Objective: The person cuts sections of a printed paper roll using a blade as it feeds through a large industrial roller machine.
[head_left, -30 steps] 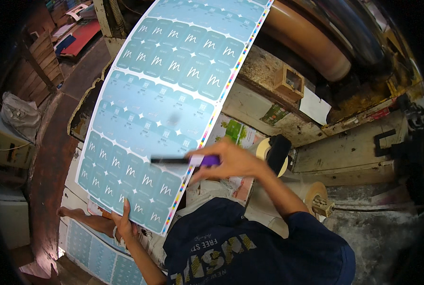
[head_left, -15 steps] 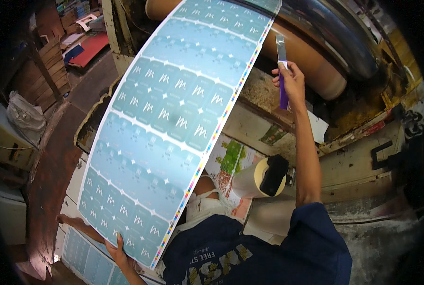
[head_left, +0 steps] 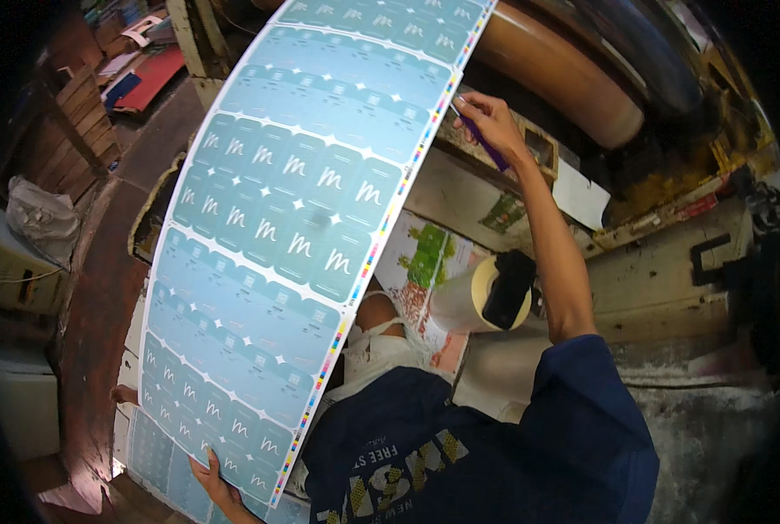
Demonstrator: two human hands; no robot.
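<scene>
A long printed sheet (head_left: 259,227), teal and pale blue with rows of white marks and a coloured strip along its right edge, slopes from the machine's roller down towards me. Its lower edge is gripped by my left hand (head_left: 213,480), thumb on the printed face and fingers underneath. My right hand (head_left: 495,127) is closed round a purple-handled knife (head_left: 490,148) beside the sheet's upper right edge. The blade points at that edge and is mostly hidden; whether it touches the sheet I cannot tell.
Brown and dark rollers (head_left: 573,79) lie at the upper right. A pale roll (head_left: 460,301) with a black object (head_left: 510,290) on its end stands right of the sheet. More printed sheets (head_left: 158,463) lie lower left. A white paper piece (head_left: 582,194) rests by the machine.
My right hand has brought the knife left and slightly down, from beside the roller to the sheet's edge. The sheet has shifted a little left and down with my left hand.
</scene>
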